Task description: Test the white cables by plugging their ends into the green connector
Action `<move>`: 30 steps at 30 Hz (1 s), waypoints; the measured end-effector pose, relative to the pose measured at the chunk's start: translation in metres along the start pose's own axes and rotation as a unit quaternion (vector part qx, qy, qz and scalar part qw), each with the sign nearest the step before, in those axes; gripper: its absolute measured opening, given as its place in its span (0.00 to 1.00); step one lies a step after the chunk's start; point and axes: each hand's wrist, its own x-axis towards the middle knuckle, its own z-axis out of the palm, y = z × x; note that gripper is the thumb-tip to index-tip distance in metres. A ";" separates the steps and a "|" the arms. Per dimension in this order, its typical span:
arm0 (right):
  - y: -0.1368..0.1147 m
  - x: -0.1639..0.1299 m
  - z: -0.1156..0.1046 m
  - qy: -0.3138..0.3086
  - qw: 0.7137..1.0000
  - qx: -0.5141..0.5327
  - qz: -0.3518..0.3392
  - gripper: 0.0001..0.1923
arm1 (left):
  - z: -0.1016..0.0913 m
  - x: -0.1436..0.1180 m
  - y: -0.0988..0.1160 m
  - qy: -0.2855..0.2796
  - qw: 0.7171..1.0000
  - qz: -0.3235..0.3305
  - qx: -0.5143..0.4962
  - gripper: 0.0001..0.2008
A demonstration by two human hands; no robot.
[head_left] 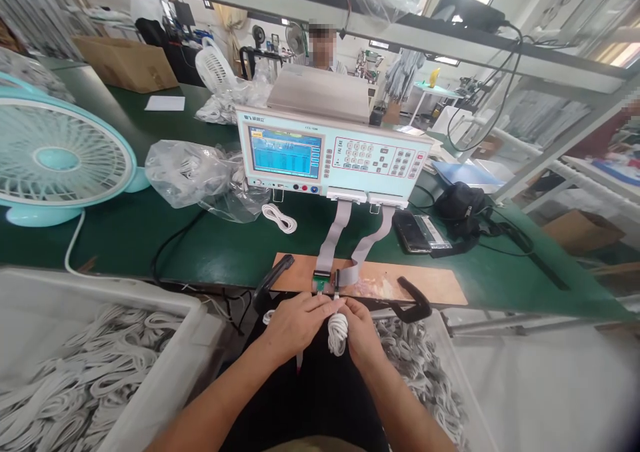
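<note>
Just below the small green connector board [321,283] at the worktop [200,245] edge, both hands meet around a coiled white cable [337,332]; the left hand [293,325] pinches one plug end up toward the board; the right hand [361,332] clasps the bundle, which hangs upright between them; it is white, tightly looped, banded at the middle.

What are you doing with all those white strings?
They are coiled white cables. The right hand holds one coiled cable, and the left hand pinches its end at the small green connector on the wooden board. Grey ribbons join that board to the tester. Bins at both sides hold more cables.
</note>
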 end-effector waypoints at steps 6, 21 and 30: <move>0.001 0.002 0.001 0.005 1.000 0.017 0.002 0.15 | -0.006 0.003 0.002 -0.009 0.997 0.038 0.063 0.14; -0.003 0.000 0.001 -0.009 0.999 -0.012 0.033 0.15 | 0.033 -0.007 -0.002 0.105 0.881 -0.304 -0.346 0.16; -0.001 0.001 -0.002 -0.008 0.999 -0.020 0.031 0.15 | 0.037 -0.003 0.006 0.138 0.818 -0.390 -0.399 0.18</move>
